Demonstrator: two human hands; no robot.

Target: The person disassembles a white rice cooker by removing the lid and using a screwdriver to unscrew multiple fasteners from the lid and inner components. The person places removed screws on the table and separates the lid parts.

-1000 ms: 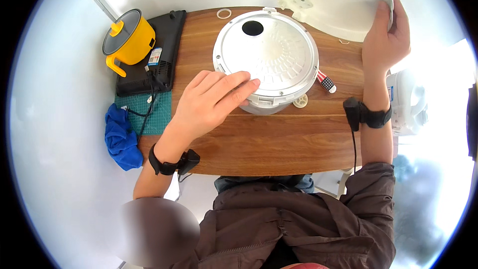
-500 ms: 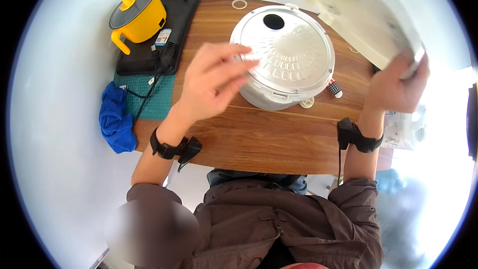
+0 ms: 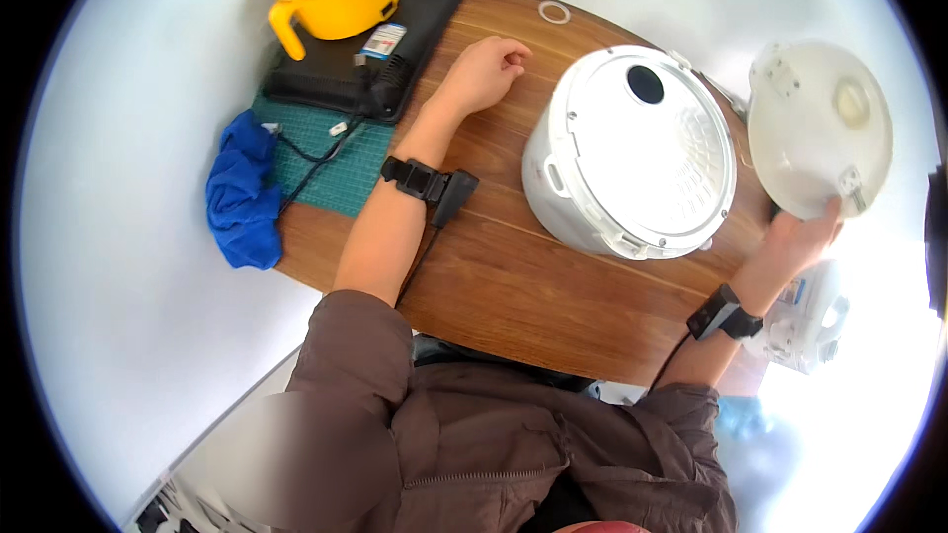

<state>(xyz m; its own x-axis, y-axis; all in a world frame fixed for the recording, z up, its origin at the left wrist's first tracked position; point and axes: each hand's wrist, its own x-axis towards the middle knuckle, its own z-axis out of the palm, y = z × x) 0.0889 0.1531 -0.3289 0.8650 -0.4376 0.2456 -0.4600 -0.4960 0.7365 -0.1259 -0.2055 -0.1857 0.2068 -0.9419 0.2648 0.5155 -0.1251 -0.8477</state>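
Note:
A white rice cooker body (image 3: 555,199) stands on the table, its top closed by a shiny metal disc (image 3: 642,153) with a dark round hole. My right hand (image 3: 805,235) grips the lower edge of a whitish, rounded plastic lid cover (image 3: 810,128), which is to the right of the cooker and apart from it. The cover's hollow side shows, with small fittings at its ends. My left hand (image 3: 484,74) is at the table left of the cooker, not touching it. Its fingers are curled in, and I see nothing in them.
A yellow pot (image 3: 346,0) with a glass lid stands on a black flat panel (image 3: 326,74) at back left. Below it are a green cutting mat (image 3: 341,173), black cables and a blue cloth (image 3: 242,192). A white ring (image 3: 555,12) lies at the back; clear plastic items (image 3: 805,326) sit at right.
My right hand has brought the lid cover down to the right of the cooker. My left hand has moved away from the metal disc, its fingers now curled. The whole view has turned and shifted.

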